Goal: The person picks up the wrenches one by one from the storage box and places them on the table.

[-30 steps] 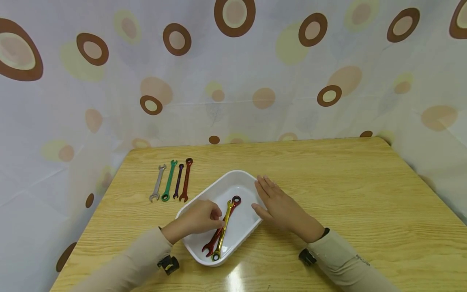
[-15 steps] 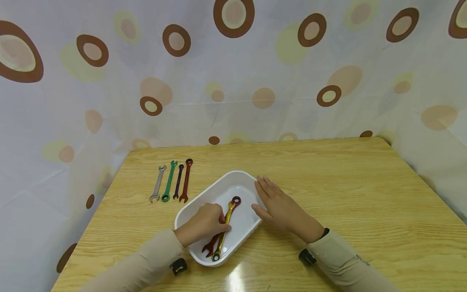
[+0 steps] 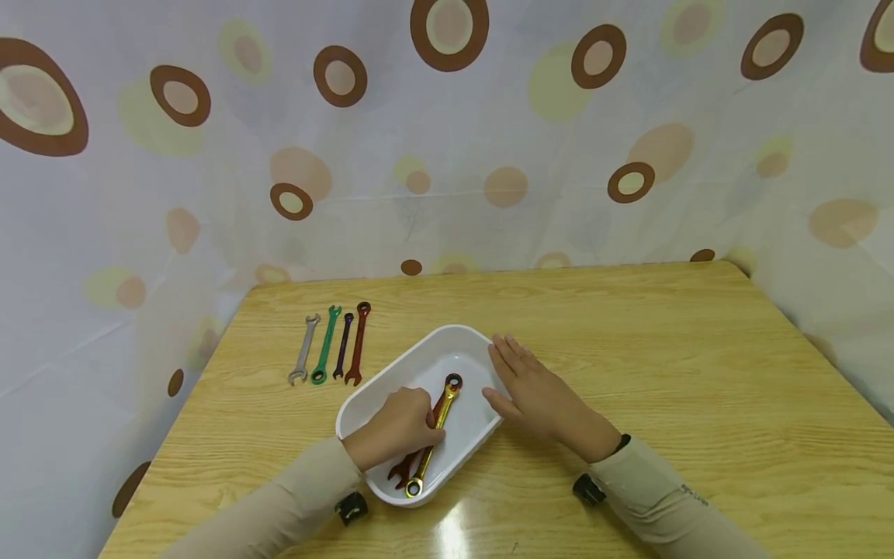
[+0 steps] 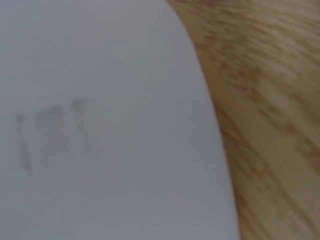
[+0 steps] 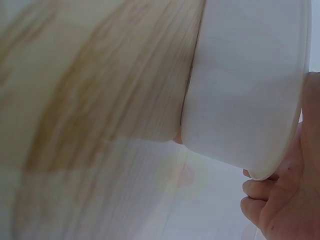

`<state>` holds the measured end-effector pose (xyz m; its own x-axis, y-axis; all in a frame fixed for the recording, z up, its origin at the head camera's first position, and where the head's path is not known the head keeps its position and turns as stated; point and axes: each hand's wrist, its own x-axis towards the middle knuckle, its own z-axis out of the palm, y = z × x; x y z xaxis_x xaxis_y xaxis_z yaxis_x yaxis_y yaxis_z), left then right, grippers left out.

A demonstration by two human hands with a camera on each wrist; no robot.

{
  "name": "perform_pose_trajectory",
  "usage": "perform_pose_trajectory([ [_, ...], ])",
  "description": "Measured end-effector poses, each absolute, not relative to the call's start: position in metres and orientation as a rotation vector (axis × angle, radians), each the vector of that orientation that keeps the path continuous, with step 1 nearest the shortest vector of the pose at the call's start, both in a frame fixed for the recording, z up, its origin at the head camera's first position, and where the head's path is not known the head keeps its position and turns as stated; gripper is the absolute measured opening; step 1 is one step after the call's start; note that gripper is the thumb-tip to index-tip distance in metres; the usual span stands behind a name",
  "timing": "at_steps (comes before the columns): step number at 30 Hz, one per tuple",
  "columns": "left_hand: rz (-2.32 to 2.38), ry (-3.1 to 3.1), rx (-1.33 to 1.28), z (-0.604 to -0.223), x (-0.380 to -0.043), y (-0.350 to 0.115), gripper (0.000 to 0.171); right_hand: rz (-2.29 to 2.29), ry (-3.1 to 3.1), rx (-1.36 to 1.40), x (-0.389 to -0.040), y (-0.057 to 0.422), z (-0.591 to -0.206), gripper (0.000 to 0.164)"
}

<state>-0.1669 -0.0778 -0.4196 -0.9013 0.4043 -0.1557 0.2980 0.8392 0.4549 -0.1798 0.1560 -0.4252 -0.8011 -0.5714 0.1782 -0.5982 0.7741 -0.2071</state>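
Note:
In the head view a white plastic tray (image 3: 472,410) sits at an angle on the table. Inside it a gold-yellow combination wrench (image 3: 445,408) lies across a red combination wrench (image 3: 401,470). My left hand (image 3: 395,425) reaches over the tray's left side and pinches the yellow wrench near its middle, hiding part of both tools. My right hand (image 3: 536,397) rests its straight fingers at the tray's right rim. Its fingers show at the tray edge in the right wrist view too. Only the tray's outer wall (image 4: 140,125) and some table appear in the left wrist view.
Several wrenches lie side by side at the table's back left: a silver one (image 3: 303,351), a green one (image 3: 326,345), a purple one (image 3: 344,346) and a red one (image 3: 358,345). A patterned curtain (image 3: 447,171) hangs behind the wooden table (image 3: 628,341).
My left hand has moved right and down over the tray and taken hold of the yellow wrench, whose upper end has shifted right over the red wrench's ring. The right hand stays put.

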Motion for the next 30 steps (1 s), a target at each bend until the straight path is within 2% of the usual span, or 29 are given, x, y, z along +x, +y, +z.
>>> perform_pose_trajectory([
  [30,0.846,2.714,0.608,-0.4262,-0.1686,-0.085,0.027,0.394,-2.858,0.944,-0.1791,0.1555,-0.4253,0.067],
])
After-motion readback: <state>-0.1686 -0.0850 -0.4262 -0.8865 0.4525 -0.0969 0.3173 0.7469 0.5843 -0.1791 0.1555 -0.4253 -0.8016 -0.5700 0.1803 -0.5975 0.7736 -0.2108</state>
